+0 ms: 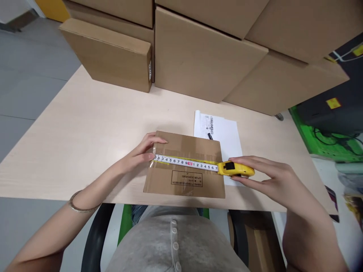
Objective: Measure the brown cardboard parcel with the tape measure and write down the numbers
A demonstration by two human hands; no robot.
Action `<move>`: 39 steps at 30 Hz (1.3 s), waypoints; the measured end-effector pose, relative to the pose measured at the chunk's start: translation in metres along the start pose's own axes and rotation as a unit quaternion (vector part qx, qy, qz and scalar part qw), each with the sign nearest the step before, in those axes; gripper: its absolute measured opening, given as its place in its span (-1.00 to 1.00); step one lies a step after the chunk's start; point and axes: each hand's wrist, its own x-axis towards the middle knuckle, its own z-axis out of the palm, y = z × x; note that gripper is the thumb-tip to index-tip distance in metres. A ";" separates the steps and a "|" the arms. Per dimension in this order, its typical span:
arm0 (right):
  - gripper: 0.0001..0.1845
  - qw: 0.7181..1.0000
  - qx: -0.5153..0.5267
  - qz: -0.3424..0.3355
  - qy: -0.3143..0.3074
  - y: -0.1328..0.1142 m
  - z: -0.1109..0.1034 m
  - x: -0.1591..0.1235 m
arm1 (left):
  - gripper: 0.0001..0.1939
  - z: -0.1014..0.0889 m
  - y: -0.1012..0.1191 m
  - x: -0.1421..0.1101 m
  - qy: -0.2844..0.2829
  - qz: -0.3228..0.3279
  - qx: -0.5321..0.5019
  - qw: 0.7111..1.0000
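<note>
A flat brown cardboard box [184, 181] lies near the table's front edge. A white measuring tape blade [184, 163] stretches across its top from left to right. My left hand [141, 153] pinches the blade's free end against the box's left edge. My right hand [272, 175] grips the yellow tape measure case [235, 169] just past the box's right edge, fingers closed over it.
A white printed sheet [224, 132] with a black pen [210, 136] lies behind the box. Large stacked cardboard boxes [193, 56] wall off the back of the light wooden table [70, 143]. A green mat [326, 139] sits at the right.
</note>
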 end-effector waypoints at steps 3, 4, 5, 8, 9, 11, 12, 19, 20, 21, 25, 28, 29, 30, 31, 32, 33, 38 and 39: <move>-0.51 1.000 0.004 0.023 0.018 0.014 -0.005 -0.003 | -0.55 -0.003 -0.002 0.000 -0.006 0.008 0.011 1.000; -0.53 0.999 0.008 0.030 0.023 0.018 -0.006 -0.003 | -0.55 -0.003 -0.002 0.000 -0.007 0.009 0.012 1.000; -0.55 0.999 0.014 0.034 0.028 0.020 -0.006 -0.002 | -0.55 -0.003 -0.003 0.001 -0.007 0.010 0.013 1.000; -0.59 0.998 0.028 0.040 0.027 0.022 -0.004 0.001 | -0.55 -0.003 -0.003 0.000 -0.008 0.019 0.008 1.000; -0.60 0.998 0.028 0.040 0.025 0.021 -0.003 0.003 | -0.56 -0.003 -0.003 0.000 -0.008 0.021 0.006 1.000; -0.61 0.998 0.025 0.052 0.024 0.020 0.000 0.006 | -0.55 -0.003 -0.004 -0.001 -0.006 0.016 0.004 1.000; -0.57 0.997 0.023 0.065 0.023 0.020 0.002 0.007 | -0.55 -0.004 -0.005 -0.001 -0.003 0.010 0.003 1.000; -0.60 0.992 0.036 0.122 0.015 0.018 -0.001 0.003 | -0.55 -0.005 -0.010 -0.002 0.000 0.008 -0.006 1.000; -0.65 0.992 0.031 0.118 0.010 0.015 -0.005 0.002 | -0.55 -0.005 -0.010 -0.002 -0.001 0.013 -0.007 1.000; -0.67 0.993 0.027 0.114 0.008 0.012 -0.008 0.002 | -0.55 -0.005 -0.010 -0.001 -0.003 0.017 -0.008 1.000; -0.74 0.998 0.017 0.054 0.008 -0.010 -0.006 0.021 | -0.54 -0.006 -0.011 -0.003 -0.003 0.006 -0.008 1.000; -0.71 0.999 0.022 -0.014 -0.027 -0.033 0.017 0.055 | -0.51 -0.008 -0.013 -0.006 -0.004 -0.002 -0.002 1.000; -0.68 0.999 0.027 -0.027 -0.039 -0.041 0.026 0.068 | -0.50 -0.008 -0.014 -0.006 -0.002 -0.002 0.002 1.000; -0.68 0.997 0.036 -0.048 -0.039 -0.050 0.036 0.082 | -0.49 -0.009 -0.015 -0.007 -0.001 -0.001 0.008 1.000; -0.70 0.995 0.048 -0.070 -0.044 -0.058 0.046 0.094 | -0.48 -0.009 -0.016 -0.007 0.000 -0.001 0.013 1.000; -0.72 0.994 0.053 -0.079 -0.055 -0.066 0.055 0.106 | -0.47 -0.009 -0.017 -0.008 0.003 0.000 0.012 1.000; -0.73 0.992 0.058 -0.089 -0.063 -0.073 0.063 0.117 | -0.45 -0.008 -0.018 -0.008 0.007 0.003 0.005 1.000; -0.70 0.974 0.111 -0.192 -0.036 -0.090 0.084 0.134 | -0.24 -0.001 -0.019 -0.007 0.022 -0.009 -0.060 0.998; -0.72 0.973 0.132 -0.190 -0.018 -0.088 0.083 0.131 | -0.23 0.000 -0.018 -0.007 0.031 -0.026 -0.069 0.997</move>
